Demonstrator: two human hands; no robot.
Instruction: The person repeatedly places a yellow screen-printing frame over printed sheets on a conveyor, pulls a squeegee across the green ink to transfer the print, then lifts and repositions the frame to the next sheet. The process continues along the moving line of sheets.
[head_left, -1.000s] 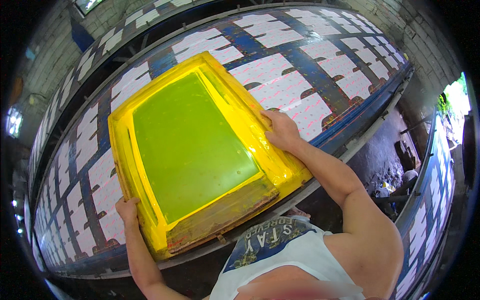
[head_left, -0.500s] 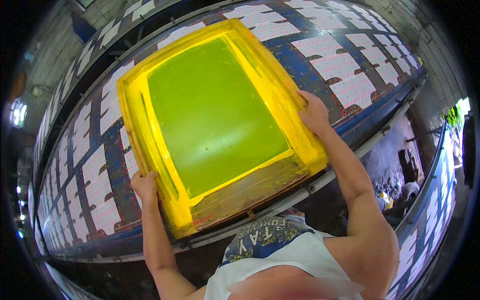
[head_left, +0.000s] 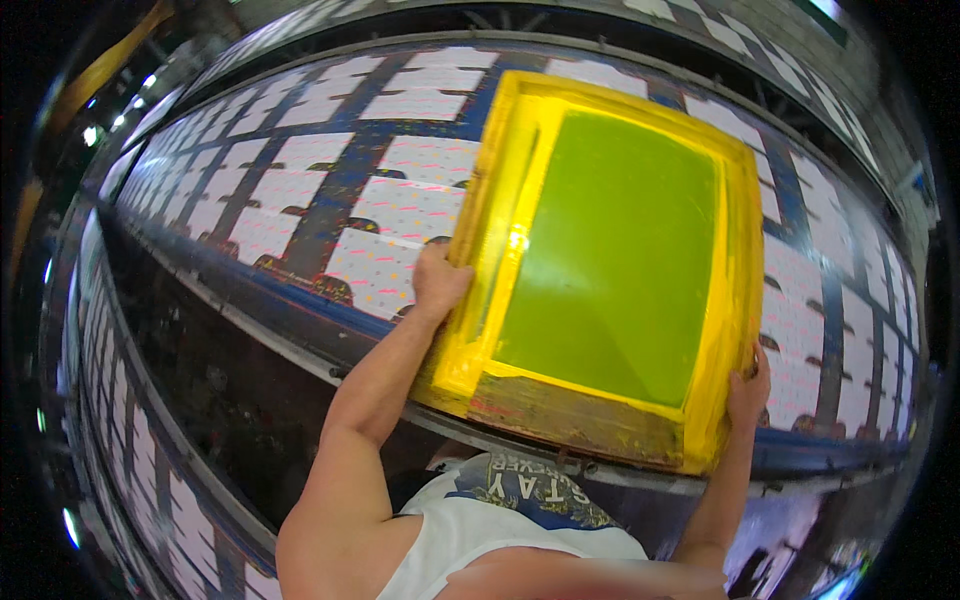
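Note:
A screen printing frame (head_left: pixel 620 255) with green mesh and paint-covered yellow borders lies over the long table, tilted a little to the right. Along its near end runs a worn brown board (head_left: pixel 575 412). My left hand (head_left: pixel 440 283) is closed on the frame's left side, and my right hand (head_left: pixel 749 388) grips the right side near its near corner. Beneath and around the frame are white printed pieces (head_left: pixel 392 205) with small pink and yellow marks. The frame hides whatever lies directly under it.
The long dark blue table (head_left: pixel 330 185) carries rows of white pieces to both sides. A metal rail (head_left: pixel 270 345) follows its near edge. Another table with similar pieces (head_left: pixel 185 515) stands at the lower left, and more pieces line a table (head_left: pixel 745 45) at the far side.
My body and view have turned, so the frame now appears further right and leans the other way. Both hands still hold its sides. Pieces left of it now show yellow marks too.

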